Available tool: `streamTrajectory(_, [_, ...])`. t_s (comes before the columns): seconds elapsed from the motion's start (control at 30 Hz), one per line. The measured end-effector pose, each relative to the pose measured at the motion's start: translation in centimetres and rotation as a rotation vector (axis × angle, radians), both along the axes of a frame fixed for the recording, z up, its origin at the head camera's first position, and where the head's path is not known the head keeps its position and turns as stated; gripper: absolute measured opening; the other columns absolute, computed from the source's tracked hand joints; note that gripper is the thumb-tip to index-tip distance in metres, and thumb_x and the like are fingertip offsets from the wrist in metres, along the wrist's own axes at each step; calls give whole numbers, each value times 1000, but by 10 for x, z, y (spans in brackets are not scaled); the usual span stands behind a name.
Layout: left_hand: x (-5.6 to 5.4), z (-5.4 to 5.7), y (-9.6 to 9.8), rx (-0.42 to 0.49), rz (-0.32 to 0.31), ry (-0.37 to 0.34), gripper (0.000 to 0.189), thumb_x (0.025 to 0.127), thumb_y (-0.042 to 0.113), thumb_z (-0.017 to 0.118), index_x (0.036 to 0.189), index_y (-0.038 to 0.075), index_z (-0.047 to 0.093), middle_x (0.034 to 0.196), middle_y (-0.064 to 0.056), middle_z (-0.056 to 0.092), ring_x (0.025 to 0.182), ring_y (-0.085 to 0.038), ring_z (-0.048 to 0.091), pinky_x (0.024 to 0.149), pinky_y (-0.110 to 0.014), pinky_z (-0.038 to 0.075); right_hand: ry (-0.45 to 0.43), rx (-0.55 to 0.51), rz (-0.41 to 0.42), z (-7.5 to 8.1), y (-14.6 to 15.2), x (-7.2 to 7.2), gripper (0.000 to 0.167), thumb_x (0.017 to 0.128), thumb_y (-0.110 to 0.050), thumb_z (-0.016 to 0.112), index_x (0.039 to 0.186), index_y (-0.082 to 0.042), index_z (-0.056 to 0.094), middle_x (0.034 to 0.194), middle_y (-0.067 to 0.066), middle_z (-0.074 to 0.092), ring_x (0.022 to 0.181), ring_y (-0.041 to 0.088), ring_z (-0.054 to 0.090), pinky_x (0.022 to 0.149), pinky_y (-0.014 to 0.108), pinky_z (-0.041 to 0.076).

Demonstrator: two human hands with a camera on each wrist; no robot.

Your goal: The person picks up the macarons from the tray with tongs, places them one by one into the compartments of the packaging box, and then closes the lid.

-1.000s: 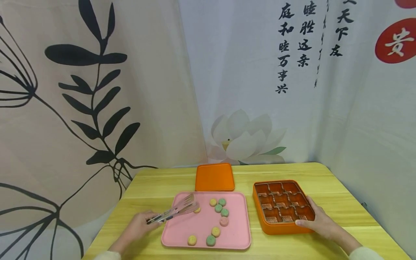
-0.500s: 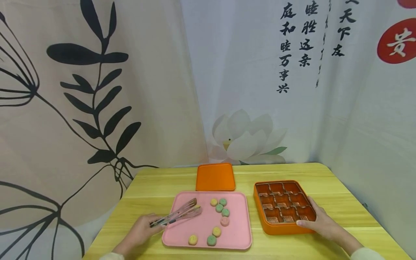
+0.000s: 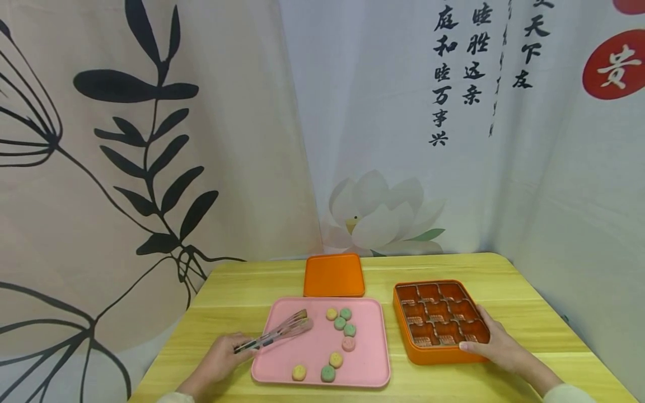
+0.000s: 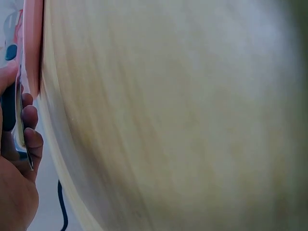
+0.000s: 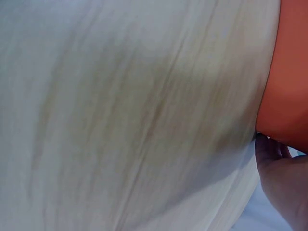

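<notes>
My left hand (image 3: 221, 358) grips a pair of metal food tongs (image 3: 274, 334) by the handle, at the left edge of the pink tray (image 3: 282, 376). The tong heads lie close together over the tray's upper left. Whether a yellow cookie is between them is hard to tell. Small round cookies in green, yellow and pink lie on the tray, among them a green cookie (image 3: 328, 374) and a pink cookie (image 3: 349, 343). My right hand (image 3: 501, 346) holds the near right corner of an orange box (image 3: 428, 355), thumb on its front rim. Clear compartments inside the box hold nothing visible.
An orange lid (image 3: 333, 275) lies flat behind the tray, close to its far edge. Pale wooden tabletop (image 3: 232, 296) surrounds the things. Printed curtains (image 3: 252, 140) hang behind the table and at its sides. A dark cable (image 4: 62, 207) shows beyond the table edge.
The tongs' heads have drawn together, and the yellow cookie near them has gone out of sight. My left hand moved slightly right. My right hand and the box stayed put.
</notes>
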State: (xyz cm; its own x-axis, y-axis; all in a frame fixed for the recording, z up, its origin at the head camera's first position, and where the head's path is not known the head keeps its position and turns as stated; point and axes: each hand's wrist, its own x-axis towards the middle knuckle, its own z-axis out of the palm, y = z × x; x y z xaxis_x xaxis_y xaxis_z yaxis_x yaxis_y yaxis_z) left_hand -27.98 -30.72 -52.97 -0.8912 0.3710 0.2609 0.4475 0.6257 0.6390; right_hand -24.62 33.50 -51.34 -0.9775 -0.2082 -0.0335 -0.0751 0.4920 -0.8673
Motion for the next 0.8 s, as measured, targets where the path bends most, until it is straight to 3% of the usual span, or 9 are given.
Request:
streamTrajectory(0.27, [-1, 0, 0, 0, 8, 24, 15, 87, 19, 77, 99, 11, 78, 89, 6, 69, 75, -3, 57, 66, -25, 50, 8, 40, -19, 0, 0, 2, 105, 92, -22, 71, 152, 8, -10, 144, 44, 25, 120, 46, 51, 85, 33, 49])
streamTrajectory(0.57, [-2, 3, 1, 10, 34, -21, 15, 88, 20, 76, 100, 12, 78, 84, 8, 66, 69, -4, 52, 60, -24, 48, -4, 73, -39, 3, -1, 4, 107, 92, -24, 71, 152, 7, -11, 143, 44, 18, 123, 53, 43, 93, 52, 45])
streamTrajectory(0.8, [-4, 15, 12, 9, 77, -103, 12, 88, 21, 75, 99, 17, 79, 81, 7, 63, 69, -8, 52, 60, -25, 46, -9, 59, -36, 3, -2, 4, 106, 92, -26, 70, 153, 6, -11, 145, 44, 20, 123, 51, 45, 93, 49, 46])
